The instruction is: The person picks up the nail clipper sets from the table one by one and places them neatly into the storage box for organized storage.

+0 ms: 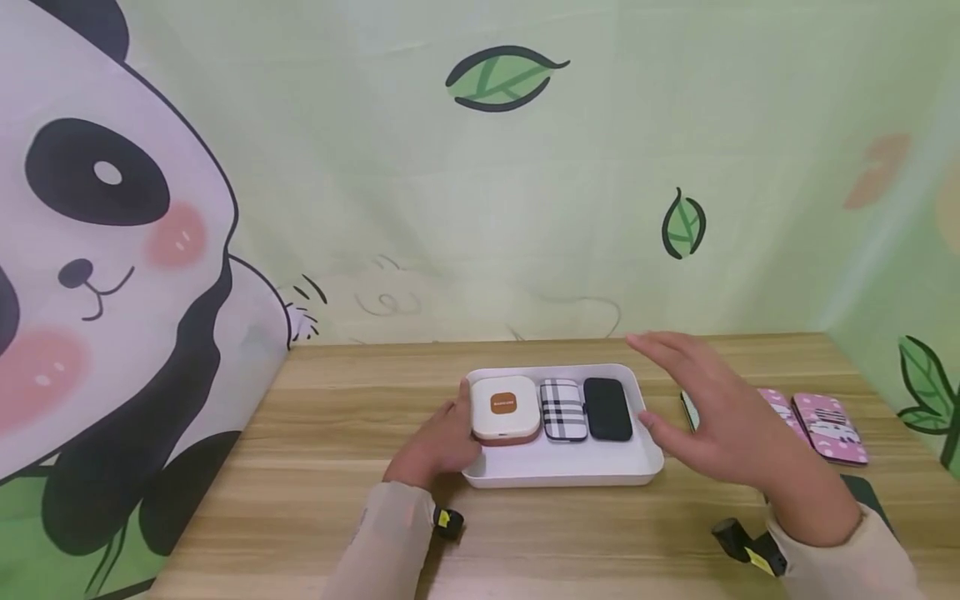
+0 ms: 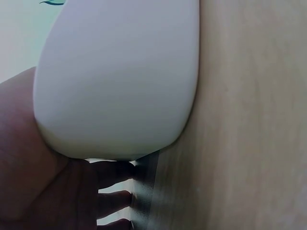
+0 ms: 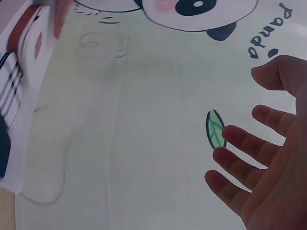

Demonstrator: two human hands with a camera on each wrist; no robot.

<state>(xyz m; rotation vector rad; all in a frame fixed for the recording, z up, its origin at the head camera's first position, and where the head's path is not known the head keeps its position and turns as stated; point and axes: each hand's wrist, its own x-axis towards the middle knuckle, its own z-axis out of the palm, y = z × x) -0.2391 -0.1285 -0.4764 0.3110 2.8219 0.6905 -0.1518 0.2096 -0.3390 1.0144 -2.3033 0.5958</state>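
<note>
Shallow white plastic tray (image 1: 558,477) lies mid-table on the wood-grain tabletop (image 1: 300,500), long axis left to right; its left end is cupped by the left hand (image 1: 438,442), which touches a white square case with an orange centre (image 1: 505,408); beside that lie a plaid case (image 1: 563,409) and a black case (image 1: 607,408). Right hand (image 1: 723,425) hovers slack-fingered, holding nothing, just right of the tray; two pink patterned cases (image 1: 813,425) lie beyond it. Left wrist view alone shows fingers (image 2: 112,173) under the tray's rim; right wrist view shows the spread palm (image 3: 268,177).

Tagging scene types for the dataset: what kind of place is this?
Looks like a staged tabletop recording booth, not a lived-in room: a wooden table closed in by a printed panda-and-leaf backdrop, with a white tray of small cases between the left hand and right hand.
</note>
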